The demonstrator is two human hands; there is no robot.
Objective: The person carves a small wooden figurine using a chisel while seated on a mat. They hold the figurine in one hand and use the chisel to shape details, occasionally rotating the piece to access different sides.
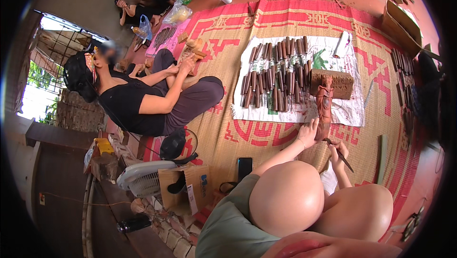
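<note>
A carved reddish-brown wooden figure (324, 108) lies in front of my knees, its far end against a brown wooden block (342, 87). My left hand (307, 133) grips the near end of the figure from the left side. Just right of that end, my right hand (339, 153) pinches a slim, dark, brush-like tool (345, 161). The tool's tip touches or nearly touches the figure's base; its exact kind is too small to tell. Many dark-handled carving tools (281, 82) lie in rows on a white printed cloth (242, 110) beyond my left hand.
A red-and-tan woven mat (223, 129) covers the floor. To the left, a person in black (138, 91) sits working on a wooden piece. A phone (245, 166), cardboard box (190, 186) and fan (143, 177) are near my left. More tools (404, 77) lie at right.
</note>
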